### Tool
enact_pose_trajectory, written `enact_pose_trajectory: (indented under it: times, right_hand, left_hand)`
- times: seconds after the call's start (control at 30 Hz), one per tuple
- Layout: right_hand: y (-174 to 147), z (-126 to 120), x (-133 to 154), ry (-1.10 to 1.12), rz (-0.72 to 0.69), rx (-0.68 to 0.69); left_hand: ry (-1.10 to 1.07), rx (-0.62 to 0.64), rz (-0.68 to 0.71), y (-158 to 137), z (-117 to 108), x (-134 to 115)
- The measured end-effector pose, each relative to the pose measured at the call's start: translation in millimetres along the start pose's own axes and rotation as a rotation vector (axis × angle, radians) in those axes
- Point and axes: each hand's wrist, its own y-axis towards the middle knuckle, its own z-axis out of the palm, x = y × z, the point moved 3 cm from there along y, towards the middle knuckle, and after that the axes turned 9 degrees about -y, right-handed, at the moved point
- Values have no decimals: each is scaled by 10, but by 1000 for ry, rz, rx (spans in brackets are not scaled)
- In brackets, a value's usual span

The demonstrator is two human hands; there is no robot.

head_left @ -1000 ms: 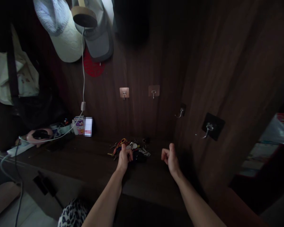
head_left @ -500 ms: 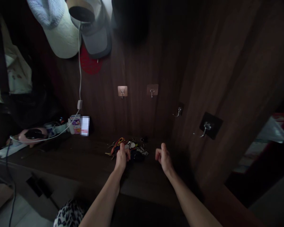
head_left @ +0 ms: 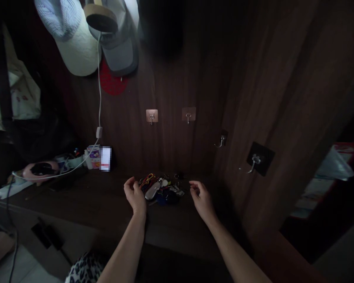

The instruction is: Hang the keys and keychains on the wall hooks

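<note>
A pile of keys and key rings [head_left: 168, 188] lies on the dark wooden shelf top, with yellow and red cords at its left and a silver oval fob [head_left: 152, 191] at its front. My left hand [head_left: 135, 196] is at the pile's left edge, fingers loosely bent and apart, holding nothing I can see. On the other side, my right hand [head_left: 202, 197] hovers just right of the pile, also with fingers loosely bent, thumb apart and nothing in them. Blue and black tags [head_left: 165, 197] lie at the pile's front.
Metal hooks on adhesive plates [head_left: 152, 116] are fixed to the back panel, and a larger hook [head_left: 256, 159] is on the right wall. At left stand a lit phone [head_left: 105, 158], small boxes [head_left: 94, 156] and a pink item [head_left: 41, 169]. Caps [head_left: 120, 55] hang above, beside a white cable [head_left: 99, 86].
Both hands have gone from curled fists with thumbs up to loosely opened fingers. My left hand has shifted left, uncovering the silver fob; my right hand has moved slightly left.
</note>
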Motion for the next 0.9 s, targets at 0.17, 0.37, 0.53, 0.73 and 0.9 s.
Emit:
enact_pose_trajectory:
  times: [0.17,0.37,0.53,0.73,0.9]
  right_hand:
    - [-12,29,8,-21,-52,24]
    - [-2,54,-14,-35,-48,31]
    - [-9,66,-7,-36,-56,46]
    - [-25,43,42,-14,-49,54]
    - [-57,40,163,51,-60,113]
  left_hand:
    - [234,205,56,101,78,94]
    - [656,526,176,117,195,111]
    - [702,604,206,158,142,108]
    - [414,489,322,88,69,-72]
    - [239,643,257,-132,131,-154]
